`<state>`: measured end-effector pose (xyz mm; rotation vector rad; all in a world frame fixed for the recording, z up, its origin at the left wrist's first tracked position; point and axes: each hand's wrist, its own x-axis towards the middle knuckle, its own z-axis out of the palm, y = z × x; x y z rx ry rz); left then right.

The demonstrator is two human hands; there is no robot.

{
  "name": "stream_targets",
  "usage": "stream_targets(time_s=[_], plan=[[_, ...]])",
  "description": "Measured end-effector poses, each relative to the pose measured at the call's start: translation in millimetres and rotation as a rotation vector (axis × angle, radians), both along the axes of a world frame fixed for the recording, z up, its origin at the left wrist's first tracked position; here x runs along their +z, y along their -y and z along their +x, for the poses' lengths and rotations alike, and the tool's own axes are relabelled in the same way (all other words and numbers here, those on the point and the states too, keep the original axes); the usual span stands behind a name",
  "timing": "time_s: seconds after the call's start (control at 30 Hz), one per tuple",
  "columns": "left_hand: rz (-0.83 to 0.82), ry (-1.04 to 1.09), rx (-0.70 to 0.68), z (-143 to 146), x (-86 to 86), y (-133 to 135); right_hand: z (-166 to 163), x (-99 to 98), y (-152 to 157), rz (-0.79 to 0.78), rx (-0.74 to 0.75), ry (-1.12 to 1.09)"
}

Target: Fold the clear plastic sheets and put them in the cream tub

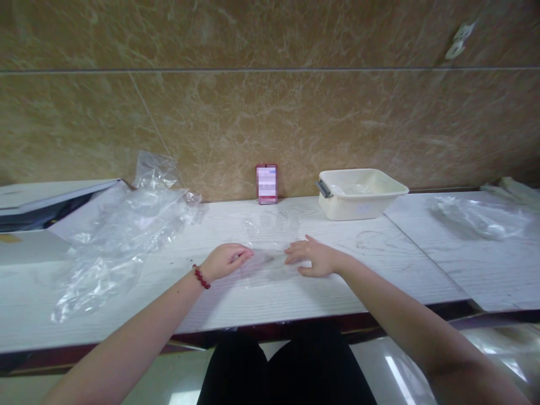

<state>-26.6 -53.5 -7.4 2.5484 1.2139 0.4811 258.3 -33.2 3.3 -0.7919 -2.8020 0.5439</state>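
Note:
A small clear plastic bag (pixel 270 247) lies flat on the white table (pixel 295 292) between my hands. My left hand (pixel 225 261), with a red bead bracelet at the wrist, has its fingers curled and pinched on the bag's left edge. My right hand (pixel 310 256) rests on the bag's right side, its fingers stretched out flat and pressing the plastic down.
A heap of clear plastic bags (pixel 122 225) lies at the left, beside a flat box (pixel 46 199). A phone (pixel 266 184) leans on the marble wall. A cream plastic basin (pixel 358 193) stands at the back right. More clear plastic (pixel 476 216) lies on the right-hand table.

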Motion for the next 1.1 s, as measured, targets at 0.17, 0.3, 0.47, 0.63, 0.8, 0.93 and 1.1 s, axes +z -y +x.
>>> stream_targets(time_s=[0.17,0.3,0.47,0.63,0.8,0.93,1.1], plan=[[0.112,-0.069,0.101,32,-7.3,-20,-35,-8.5,-29,0.107,-0.242,-0.172],[0.157,-0.225,0.226,61,-22.9,-40,-69,-34.7,-53,0.183,-0.434,-0.046],[0.101,-0.354,0.299,66,-42.9,-52,-75,-59.1,-64,0.203,-0.553,0.111],[0.078,-0.361,0.328,53,-47.1,-55,-68,-63.3,-63,0.233,-0.635,0.158],[0.008,-0.35,0.433,36,-45.9,-64,-66,-59.4,-66,0.206,-0.695,0.214],[-0.043,-0.335,0.552,13,-40.3,-71,-67,-57.8,-66,0.186,-0.699,0.243],[-0.08,-0.347,0.812,-30,-24.1,-71,-65,-54.8,-65,0.197,-0.708,0.148]])
